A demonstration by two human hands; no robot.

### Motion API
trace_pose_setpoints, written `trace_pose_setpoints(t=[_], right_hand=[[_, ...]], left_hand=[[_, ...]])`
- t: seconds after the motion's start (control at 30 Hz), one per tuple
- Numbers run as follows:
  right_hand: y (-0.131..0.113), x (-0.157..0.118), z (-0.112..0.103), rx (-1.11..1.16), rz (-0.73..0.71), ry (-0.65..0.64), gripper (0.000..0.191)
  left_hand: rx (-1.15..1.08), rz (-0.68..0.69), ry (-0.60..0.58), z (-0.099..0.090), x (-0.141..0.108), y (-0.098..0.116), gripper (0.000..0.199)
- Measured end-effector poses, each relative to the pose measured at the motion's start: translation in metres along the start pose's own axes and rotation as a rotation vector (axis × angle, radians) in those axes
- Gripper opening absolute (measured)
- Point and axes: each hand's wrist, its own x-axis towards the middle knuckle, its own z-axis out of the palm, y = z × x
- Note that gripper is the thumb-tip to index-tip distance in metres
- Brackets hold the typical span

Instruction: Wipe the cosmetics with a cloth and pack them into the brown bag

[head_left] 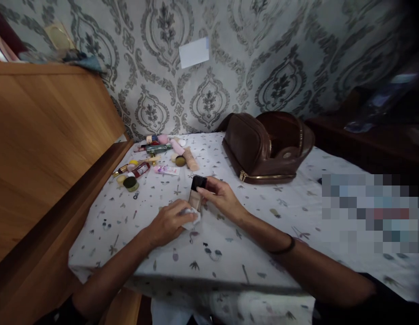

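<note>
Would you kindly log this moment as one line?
Left hand: white tissue at lower end of beige bottle | Right hand: holds its black cap | Brown bag: open

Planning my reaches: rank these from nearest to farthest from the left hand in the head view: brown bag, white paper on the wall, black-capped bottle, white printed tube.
1. Black-capped bottle: just right of the left hand.
2. White printed tube: lying ahead.
3. Brown bag: ahead, well to the right.
4. White paper: farthest ahead, high up.
</note>
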Motion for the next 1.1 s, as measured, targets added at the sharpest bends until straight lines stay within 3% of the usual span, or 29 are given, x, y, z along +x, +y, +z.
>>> trace_pose_setpoints(t=[0.1,0.17,0.3,0.4,0.5,0.63,0.8,1.1], right_hand=[[0.001,0.001,-0.003,0.028,-0.02,0.011,0.042],[0.003,0.003,-0.005,0.038,-0.018,-0.004,0.043],[0.002,0.004,-0.009,0.095,0.003,-0.083,0.042],[-0.002,0.003,-0.01,0.113,0.004,-0.157,0.043],[-0.006,0.002,-0.01,0.135,-0.004,-0.223,0.044],[-0.008,0.001,-0.012,0.176,0.012,-0.26,0.045],[-0.007,0.002,-0.015,0.16,0.06,-0.21,0.045],[-0.01,0.002,-0.011,0.09,0.077,-0.192,0.06]], left_hand=[[-0.103,-0.003,-0.036,0.001,-0.001,-0.002,0.034],[-0.256,-0.063,0.006,0.001,0.0,-0.004,0.032],[-0.489,-0.266,0.23,-0.003,0.009,-0.011,0.022],[-0.477,-0.392,0.422,-0.009,0.022,-0.014,0.019],[-0.452,-0.433,0.497,-0.013,0.035,-0.014,0.017],[-0.494,-0.381,0.435,-0.013,0.041,-0.017,0.015],[-0.528,-0.297,0.286,-0.006,0.027,-0.02,0.012],[-0.427,-0.17,0.003,0.0,0.002,0.0,0.027]])
